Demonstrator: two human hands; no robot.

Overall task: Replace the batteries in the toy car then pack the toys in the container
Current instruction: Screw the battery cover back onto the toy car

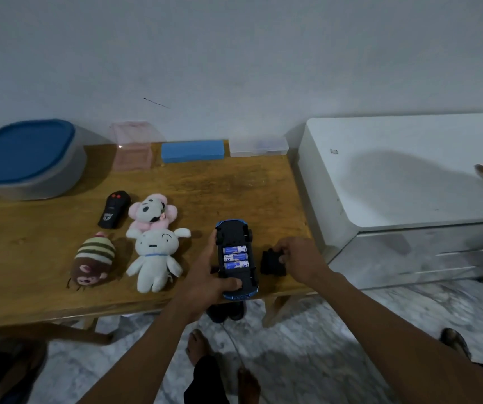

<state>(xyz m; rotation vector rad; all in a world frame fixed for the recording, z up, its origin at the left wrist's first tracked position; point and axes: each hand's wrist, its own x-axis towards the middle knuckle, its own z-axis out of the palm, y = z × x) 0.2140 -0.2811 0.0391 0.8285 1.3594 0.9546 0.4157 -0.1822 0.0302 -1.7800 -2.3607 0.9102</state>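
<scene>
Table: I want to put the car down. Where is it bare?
Bare wood: between the blue box and the toy car; between the container and the striped plush. Crowded: around the remote, the white plush and the battery cover.

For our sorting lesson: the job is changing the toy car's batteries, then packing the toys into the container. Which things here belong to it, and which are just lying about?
Job: car, batteries, cover, remote, pink plush, white plush, striped plush, container.
Lying about: pink box, blue box, clear box, cabinet.
</scene>
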